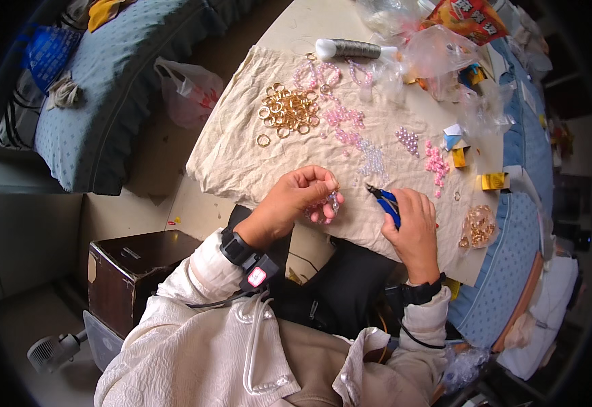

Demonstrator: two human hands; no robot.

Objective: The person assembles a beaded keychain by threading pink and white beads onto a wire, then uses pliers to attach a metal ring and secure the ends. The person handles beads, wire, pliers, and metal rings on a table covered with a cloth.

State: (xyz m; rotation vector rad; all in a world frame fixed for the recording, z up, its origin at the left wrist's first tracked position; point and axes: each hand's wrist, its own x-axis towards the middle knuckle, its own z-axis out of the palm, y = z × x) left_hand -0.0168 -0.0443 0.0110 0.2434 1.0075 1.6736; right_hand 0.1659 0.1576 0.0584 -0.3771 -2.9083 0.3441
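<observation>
- Left hand [294, 201] pinches a beaded strand [334, 201].
- Right hand [412, 227] grips blue-handled pliers [387, 205].
- Gold rings [288, 110] lie piled on beige cloth [224, 146].

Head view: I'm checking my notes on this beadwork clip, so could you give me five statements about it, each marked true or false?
1. The right hand holds blue-handled pliers. True.
2. Nothing is in the left hand. False: the left hand holds a beaded piece.
3. Gold rings lie heaped on the beige cloth. True.
4. The grey spool stands upright. False: the grey spool lies on its side.
5. Bright pink beads lie left of the gold rings. False: the bright pink beads lie to their right.
</observation>
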